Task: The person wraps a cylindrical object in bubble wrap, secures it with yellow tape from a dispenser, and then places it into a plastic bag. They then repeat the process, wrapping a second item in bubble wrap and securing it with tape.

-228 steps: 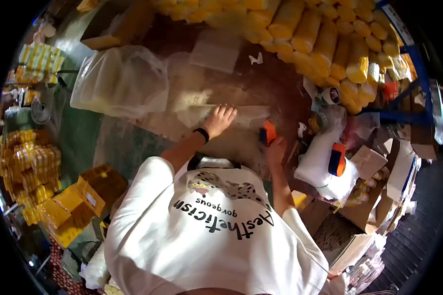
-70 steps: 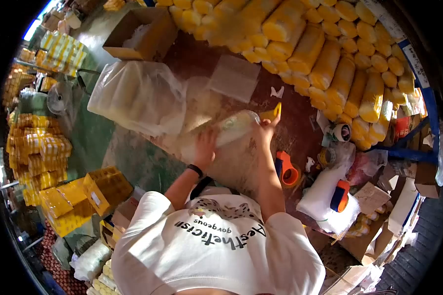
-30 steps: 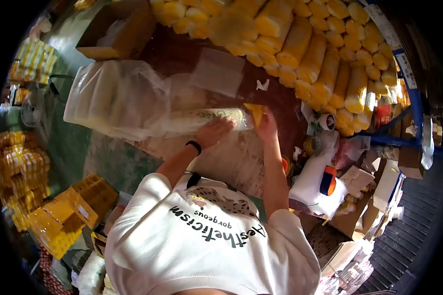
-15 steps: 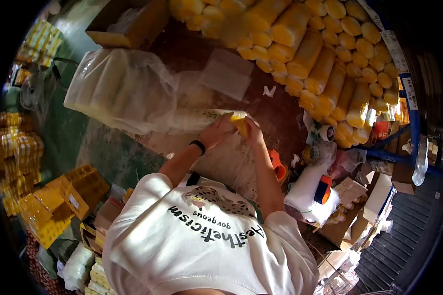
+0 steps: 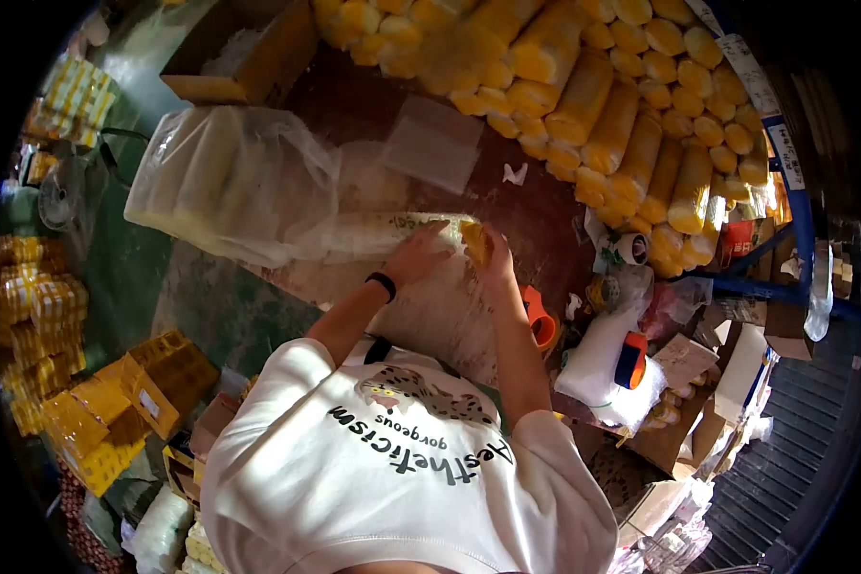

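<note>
My left hand [image 5: 419, 256], with a black band on its wrist, lies with fingers stretched out over the near end of a long, clear plastic-wrapped bundle [image 5: 364, 232] marked with dark writing. Close by on the right, my right hand [image 5: 495, 260] is closed around a small yellow item [image 5: 474, 241] at the bundle's right end. Its exact kind is hard to make out. A large translucent plastic bag [image 5: 230, 182] covers the left part of the work surface, and the bundle reaches out from it.
Yellow plastic-wrapped rolls [image 5: 631, 143] are piled at the back right. An open cardboard box [image 5: 249, 72] stands at the back left. An orange tape dispenser [image 5: 538, 316] is beside my right forearm; a white wrapped bundle [image 5: 598, 368] and a blue rack [image 5: 805, 220] lie farther right.
My left fingers have spread and drawn slightly back from the yellow item. My right hand still holds it, now turned more upright. The whole view has shifted slightly.
</note>
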Motion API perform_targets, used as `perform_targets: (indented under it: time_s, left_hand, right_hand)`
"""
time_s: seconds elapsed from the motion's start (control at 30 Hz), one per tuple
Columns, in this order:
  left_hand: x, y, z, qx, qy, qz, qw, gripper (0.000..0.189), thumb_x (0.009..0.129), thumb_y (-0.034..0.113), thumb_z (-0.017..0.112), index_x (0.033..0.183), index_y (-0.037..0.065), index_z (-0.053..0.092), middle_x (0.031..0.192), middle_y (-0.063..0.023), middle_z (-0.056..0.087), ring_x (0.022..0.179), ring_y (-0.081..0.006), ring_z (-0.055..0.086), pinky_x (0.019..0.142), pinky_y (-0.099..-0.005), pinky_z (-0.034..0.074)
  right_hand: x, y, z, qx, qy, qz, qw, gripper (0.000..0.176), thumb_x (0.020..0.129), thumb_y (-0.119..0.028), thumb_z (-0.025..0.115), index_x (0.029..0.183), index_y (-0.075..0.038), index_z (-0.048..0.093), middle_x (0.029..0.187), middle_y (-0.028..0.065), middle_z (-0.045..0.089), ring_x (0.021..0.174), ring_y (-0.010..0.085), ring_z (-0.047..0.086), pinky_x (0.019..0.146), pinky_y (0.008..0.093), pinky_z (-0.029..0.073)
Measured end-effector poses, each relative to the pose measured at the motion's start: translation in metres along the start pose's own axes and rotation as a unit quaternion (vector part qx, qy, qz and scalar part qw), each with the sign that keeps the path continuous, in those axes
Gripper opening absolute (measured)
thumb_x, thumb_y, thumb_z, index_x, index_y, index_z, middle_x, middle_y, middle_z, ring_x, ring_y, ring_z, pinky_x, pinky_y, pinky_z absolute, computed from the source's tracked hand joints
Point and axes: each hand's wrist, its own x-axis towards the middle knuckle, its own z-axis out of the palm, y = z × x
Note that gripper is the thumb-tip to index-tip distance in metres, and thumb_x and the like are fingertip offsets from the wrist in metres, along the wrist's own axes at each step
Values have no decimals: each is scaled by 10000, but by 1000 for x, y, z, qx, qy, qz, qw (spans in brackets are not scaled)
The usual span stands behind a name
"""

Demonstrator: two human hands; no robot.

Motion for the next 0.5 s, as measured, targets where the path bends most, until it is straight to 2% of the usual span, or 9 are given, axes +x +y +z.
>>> perform_targets:
  time_s: [0.03, 0.1, 0.17, 0.27, 0.37, 0.4, 0.5]
  left_hand:
    - [1, -12, 4, 112, 23, 98, 989, 505, 866, 330, 598, 1305, 149, 424, 1367, -172, 399, 1258, -299, 418, 976, -391, 432]
    - [1, -22, 9, 105, 56, 124, 985, 485, 859, 313, 615, 1268, 118, 444, 1300, -166, 451, 1177, -290, 493, 939, -395, 448]
    - [3, 9, -13, -134, 80, -17, 988, 406, 839, 284, 645, 1177, 93, 527, 1231, -143, 501, 1083, -274, 558, 895, -397, 465]
    - [11, 19, -19, -174, 150, -47, 972, 291, 812, 256, 680, 1033, 81, 606, 1140, -104, 576, 977, -261, 596, 829, -388, 481]
    - [19, 5, -5, -128, 177, 38, 975, 254, 797, 249, 695, 970, 74, 630, 1018, -82, 630, 918, -275, 605, 805, -373, 488]
    - [20, 6, -6, -156, 178, 26, 971, 235, 799, 239, 692, 954, 71, 635, 1005, -83, 634, 916, -276, 606, 801, -371, 488]
    - [21, 8, -5, -219, 171, -6, 961, 186, 803, 208, 685, 914, 62, 653, 975, -86, 644, 909, -272, 608, 791, -364, 489]
  right_hand:
    - [12, 2, -7, 10, -10, -6, 1000, 278, 906, -346, 533, 1008, -97, 606, 963, 55, 632, 893, 187, 590, 721, 334, 453]
    - [33, 11, -16, 28, -31, -15, 999, 266, 905, -346, 537, 1014, -114, 605, 980, 43, 632, 899, 184, 589, 742, 340, 450]
    - [26, 2, 2, 42, 7, 18, 999, 264, 906, -349, 534, 1025, -123, 602, 992, 33, 631, 901, 179, 588, 741, 340, 450]
    - [21, 8, 7, 69, 11, 31, 997, 267, 908, -351, 532, 1037, -126, 596, 1000, 23, 631, 901, 175, 587, 741, 338, 451]
    - [17, 14, 3, 81, 4, 43, 996, 269, 911, -345, 527, 1039, -118, 594, 1004, 23, 628, 901, 171, 585, 735, 328, 452]
    - [18, 15, -1, 83, 4, 49, 995, 269, 913, -342, 525, 1038, -115, 593, 1006, 24, 627, 901, 170, 584, 732, 323, 453]
    - [19, 18, -7, 70, -107, 26, 991, 275, 915, -332, 524, 1040, -97, 597, 1011, 37, 621, 894, 175, 582, 727, 321, 459]
